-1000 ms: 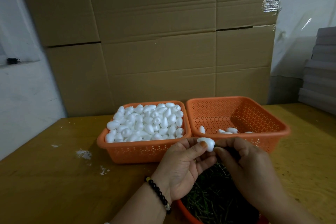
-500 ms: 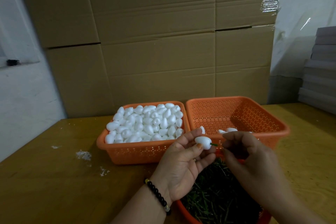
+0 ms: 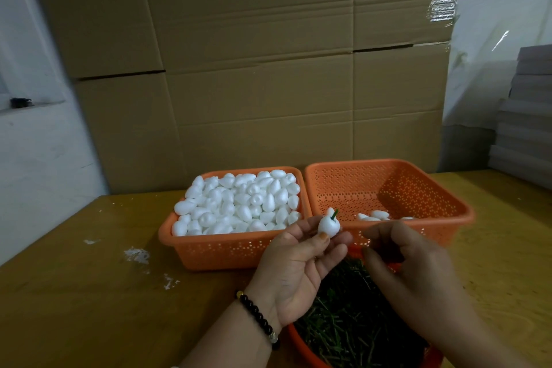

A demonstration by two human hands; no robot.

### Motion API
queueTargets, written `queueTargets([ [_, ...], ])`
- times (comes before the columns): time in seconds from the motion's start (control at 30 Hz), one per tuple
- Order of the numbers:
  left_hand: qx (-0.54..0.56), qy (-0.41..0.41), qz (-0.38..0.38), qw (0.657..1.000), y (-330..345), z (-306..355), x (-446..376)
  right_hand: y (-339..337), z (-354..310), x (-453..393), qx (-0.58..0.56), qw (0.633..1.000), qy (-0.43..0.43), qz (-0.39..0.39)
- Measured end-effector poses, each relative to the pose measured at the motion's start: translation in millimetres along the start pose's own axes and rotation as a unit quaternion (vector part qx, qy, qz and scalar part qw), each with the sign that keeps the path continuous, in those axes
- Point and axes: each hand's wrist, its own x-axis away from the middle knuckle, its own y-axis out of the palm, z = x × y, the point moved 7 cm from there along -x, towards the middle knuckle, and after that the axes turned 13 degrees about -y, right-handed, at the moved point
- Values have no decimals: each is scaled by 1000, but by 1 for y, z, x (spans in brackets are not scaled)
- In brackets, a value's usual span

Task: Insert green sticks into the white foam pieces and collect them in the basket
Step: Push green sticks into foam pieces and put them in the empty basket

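Left hand (image 3: 294,263) pinches foam piece (image 3: 328,226) at basket's (image 3: 448,220) 9 o'clock rim, green stick (image 3: 335,214) now seated; right hand (image 3: 409,260) has let go, fingers loosely curled, so drop-off seems next.

The green stick (image 3: 334,213) now stands seated in the foam piece (image 3: 328,226); the right hand (image 3: 409,266) is off it, drawn back beside the left hand (image 3: 298,266)

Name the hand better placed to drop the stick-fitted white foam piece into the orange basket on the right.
Left hand: it pinches the white foam piece beside the perforated orange plastic basket; right hand holds nothing visible.
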Motion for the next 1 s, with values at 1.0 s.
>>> queueTargets([
  [1.0, -738, 190, 266, 591, 37, 56, -58, 42, -23, 14, 65, 930, -113, -344],
])
